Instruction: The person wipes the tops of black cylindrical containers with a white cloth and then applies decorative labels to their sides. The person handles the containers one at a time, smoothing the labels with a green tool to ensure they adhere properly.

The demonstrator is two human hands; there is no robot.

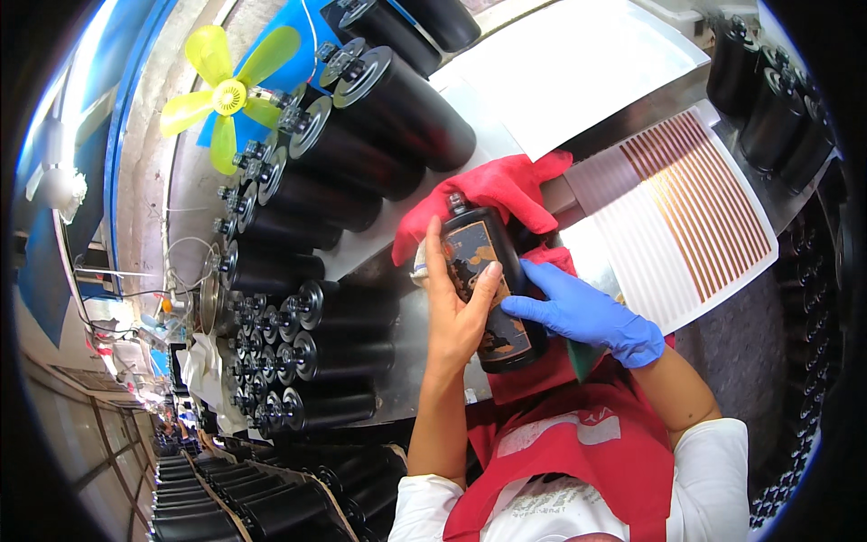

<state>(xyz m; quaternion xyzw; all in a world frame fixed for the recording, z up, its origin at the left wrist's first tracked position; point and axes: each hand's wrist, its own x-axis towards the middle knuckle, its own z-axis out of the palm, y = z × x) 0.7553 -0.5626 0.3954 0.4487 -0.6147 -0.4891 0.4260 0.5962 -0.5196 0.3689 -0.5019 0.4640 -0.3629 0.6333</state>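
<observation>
A black bottle point(480, 237) with a copper-and-black patterned label stands tilted in front of me, its narrow neck pointing away. Around its left side my bare left hand point(458, 312) is closed, with the thumb lying across the label. My right hand point(585, 309), in a blue glove, grips the bottle's right side, thumb on the front face. Parts of the right fingers are hidden by the bottle. Behind the bottle lies a bunched red cloth point(497, 187) on the metal table point(411, 370).
Several black bottles point(397, 99) stand in rows on the left, beside a yellow-green fan point(228, 97). To the right lies a sheet of copper strips point(704, 212) on white backing. A large white sheet point(578, 68) covers the far table. More bottles point(772, 117) stand far right.
</observation>
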